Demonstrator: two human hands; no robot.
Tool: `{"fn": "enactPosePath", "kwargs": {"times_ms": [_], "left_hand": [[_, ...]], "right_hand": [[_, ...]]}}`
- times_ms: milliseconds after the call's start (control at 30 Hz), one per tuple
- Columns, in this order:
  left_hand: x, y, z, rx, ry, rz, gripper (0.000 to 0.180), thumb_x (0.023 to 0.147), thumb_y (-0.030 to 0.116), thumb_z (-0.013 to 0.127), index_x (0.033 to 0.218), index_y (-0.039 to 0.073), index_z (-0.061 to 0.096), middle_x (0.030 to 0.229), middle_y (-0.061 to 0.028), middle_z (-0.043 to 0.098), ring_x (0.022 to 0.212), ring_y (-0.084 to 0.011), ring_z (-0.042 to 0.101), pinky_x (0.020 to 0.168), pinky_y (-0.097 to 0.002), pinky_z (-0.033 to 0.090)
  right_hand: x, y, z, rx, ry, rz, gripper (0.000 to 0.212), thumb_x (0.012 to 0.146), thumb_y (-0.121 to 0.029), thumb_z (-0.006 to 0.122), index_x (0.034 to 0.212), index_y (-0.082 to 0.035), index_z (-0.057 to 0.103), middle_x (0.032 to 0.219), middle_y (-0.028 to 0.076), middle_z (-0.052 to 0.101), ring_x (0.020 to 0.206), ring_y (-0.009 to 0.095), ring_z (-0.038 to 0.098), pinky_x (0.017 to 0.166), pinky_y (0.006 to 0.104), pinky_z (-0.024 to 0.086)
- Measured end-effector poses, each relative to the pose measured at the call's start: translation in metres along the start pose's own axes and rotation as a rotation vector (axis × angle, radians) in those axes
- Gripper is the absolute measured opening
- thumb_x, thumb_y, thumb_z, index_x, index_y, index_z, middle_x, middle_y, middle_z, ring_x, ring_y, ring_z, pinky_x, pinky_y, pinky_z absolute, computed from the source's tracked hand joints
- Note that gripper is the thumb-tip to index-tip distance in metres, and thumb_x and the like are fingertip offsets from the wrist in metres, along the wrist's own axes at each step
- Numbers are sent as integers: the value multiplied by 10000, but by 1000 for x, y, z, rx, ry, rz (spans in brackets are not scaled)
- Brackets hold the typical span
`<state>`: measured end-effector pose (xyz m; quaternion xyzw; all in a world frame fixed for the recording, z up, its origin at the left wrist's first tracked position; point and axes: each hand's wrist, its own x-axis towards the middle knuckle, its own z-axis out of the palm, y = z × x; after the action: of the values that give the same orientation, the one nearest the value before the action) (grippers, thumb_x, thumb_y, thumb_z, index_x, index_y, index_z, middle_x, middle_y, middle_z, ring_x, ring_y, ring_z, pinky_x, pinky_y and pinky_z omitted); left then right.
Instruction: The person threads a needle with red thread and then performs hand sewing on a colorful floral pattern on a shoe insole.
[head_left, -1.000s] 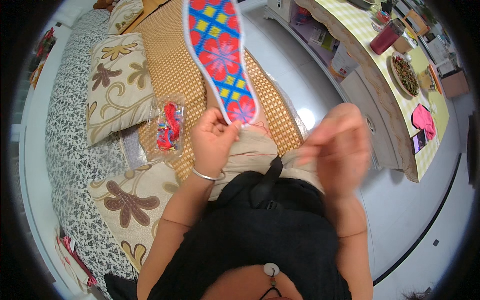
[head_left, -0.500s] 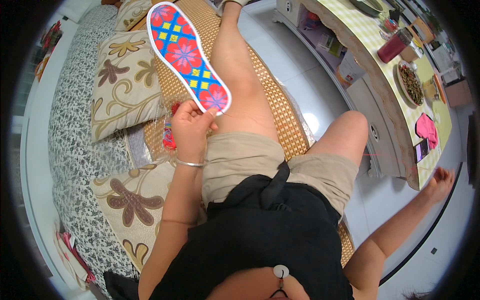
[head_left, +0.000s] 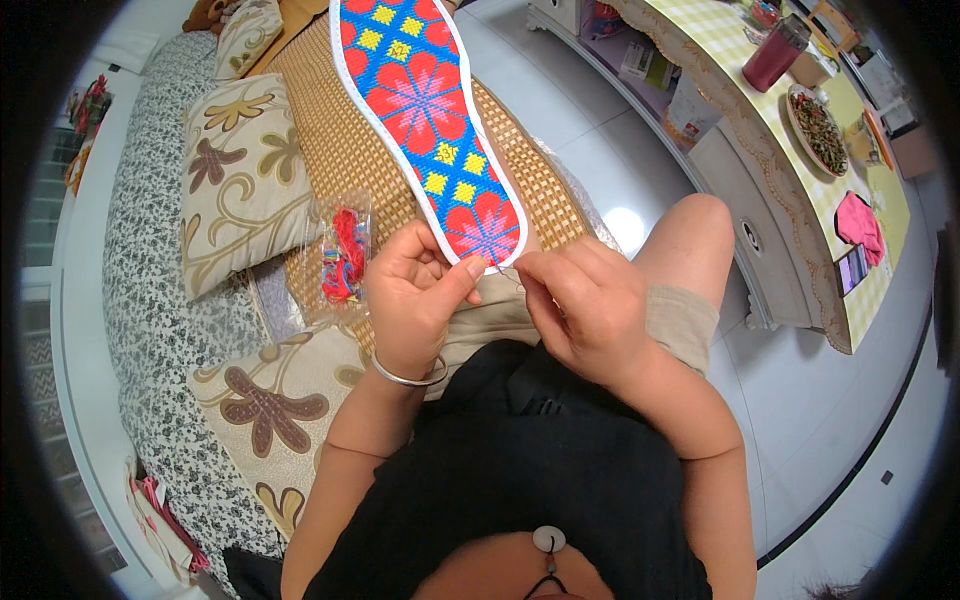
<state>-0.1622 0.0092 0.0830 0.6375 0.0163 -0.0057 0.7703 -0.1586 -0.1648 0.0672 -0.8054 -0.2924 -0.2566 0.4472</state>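
A cross-stitched insole (head_left: 420, 105), white-edged with red flowers and yellow diamonds on blue, slants up and away from my lap. My left hand (head_left: 420, 290) is closed on its near rounded end, thumb on the stitched face and fingers curled beneath. At the same end, on the right, my right hand (head_left: 585, 305) pinches its thumb and forefinger together against the white rim. A thin dark sliver that looks like a sewing needle (head_left: 510, 275) shows by those fingertips; most of it is hidden.
Left of my left hand lies a clear bag of coloured threads (head_left: 345, 255) on the woven mat (head_left: 300, 100). Flowered cushions (head_left: 250, 180) rest on the sofa. To the right stands a table with a checked cloth (head_left: 880, 300), holding a maroon flask, a plate of food, a pink cloth and a phone.
My right hand has come in from far out at the right to the insole's near end. The insole and my left hand have shifted nearer and rightward, and the bag of threads is more exposed.
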Motion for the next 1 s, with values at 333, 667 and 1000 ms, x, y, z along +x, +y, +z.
{"fn": "enactPosePath", "kwargs": {"times_ms": [333, 667, 1000], "left_hand": [[-1, -3, 0, 7, -4, 7, 136, 806, -55, 617, 913, -30, 538, 868, -79, 624, 692, -54, 560, 560, -187, 486], [-1, -8, 0, 23, -8, 23, 133, 801, -64, 621, 880, -20, 524, 838, -72, 621, 664, -57, 559, 561, -190, 478], [-8, -22, 4, 258, 45, 169, 116, 776, -91, 639, 801, -22, 550, 811, -50, 619, 664, -32, 548, 573, -171, 442]], "right_hand": [[-3, 2, 5, 9, 30, 34, 223, 657, -6, 671, 868, -17, 601, 668, 91, 518, 592, 259, 528, 505, 353, 416], [-1, 1, 4, -64, -11, 7, 230, 618, 8, 670, 834, -19, 597, 638, 79, 497, 566, 246, 514, 489, 347, 408], [-2, 3, 16, -179, -37, -85, 147, 620, -57, 615, 749, -42, 545, 625, 62, 473, 558, 218, 503, 477, 328, 396]]}}
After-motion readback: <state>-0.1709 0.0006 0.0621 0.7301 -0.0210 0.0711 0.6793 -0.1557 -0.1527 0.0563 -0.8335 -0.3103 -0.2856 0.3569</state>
